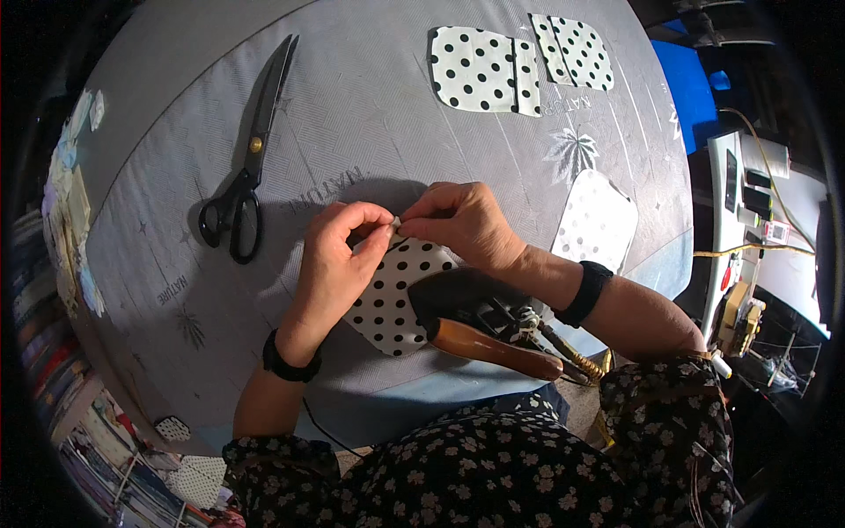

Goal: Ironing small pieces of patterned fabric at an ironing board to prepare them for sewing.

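Note:
A white fabric piece with black dots (385, 304) lies on the grey covered table, its far edge pinched between my two hands. My left hand (341, 255) holds that edge between thumb and forefinger. Close against it, my right hand (466, 224) pinches the same edge from the other side. The bit between the fingertips is small and partly hidden. An iron (466, 299) with a brown wooden handle (493, 350) rests on the right part of the fabric, below my right wrist.
Large black scissors (249, 172) lie left of my hands. Two dotted fabric pieces (475, 70) (581, 53) are at the far side, and a paler piece (596, 220) lies to the right. Beyond the right edge stands a white sewing machine (727, 185); fabric scraps (77, 202) hang at the left.

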The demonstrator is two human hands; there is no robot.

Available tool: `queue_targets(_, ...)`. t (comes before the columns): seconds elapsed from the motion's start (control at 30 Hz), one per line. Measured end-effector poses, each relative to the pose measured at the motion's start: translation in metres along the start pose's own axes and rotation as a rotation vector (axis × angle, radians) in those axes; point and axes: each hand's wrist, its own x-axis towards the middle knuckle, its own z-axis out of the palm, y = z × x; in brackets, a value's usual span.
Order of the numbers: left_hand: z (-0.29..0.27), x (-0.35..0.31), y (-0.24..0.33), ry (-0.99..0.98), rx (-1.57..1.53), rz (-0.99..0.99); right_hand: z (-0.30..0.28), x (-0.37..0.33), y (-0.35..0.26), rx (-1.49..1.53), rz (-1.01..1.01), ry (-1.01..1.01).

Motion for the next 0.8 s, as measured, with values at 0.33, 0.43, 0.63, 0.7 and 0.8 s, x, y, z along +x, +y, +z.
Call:
queue_targets(0.33, 0.0, 0.006, -0.001, -0.055, -0.029, -0.037, -0.002, 0.001, -0.002, -0.004, 0.0, -0.028)
queue_targets(0.43, -0.003, 0.006, -0.001, -0.08, -0.02, -0.046, -0.001, 0.001, -0.002, -0.019, -0.006, -0.023)
queue_targets(0.63, 0.001, 0.015, 0.001, 0.002, 0.137, 0.045, -0.005, -0.005, -0.002, -0.065, -0.016, -0.01)
queue_targets(0.7, 0.005, 0.018, -0.002, 0.095, 0.338, 0.216, -0.012, -0.021, -0.016, -0.213, -0.024, -0.006)
queue_targets(0.8, 0.004, 0.019, -0.012, 0.044, 0.382, 0.162, -0.024, -0.073, -0.063, -0.568, 0.072, -0.181)
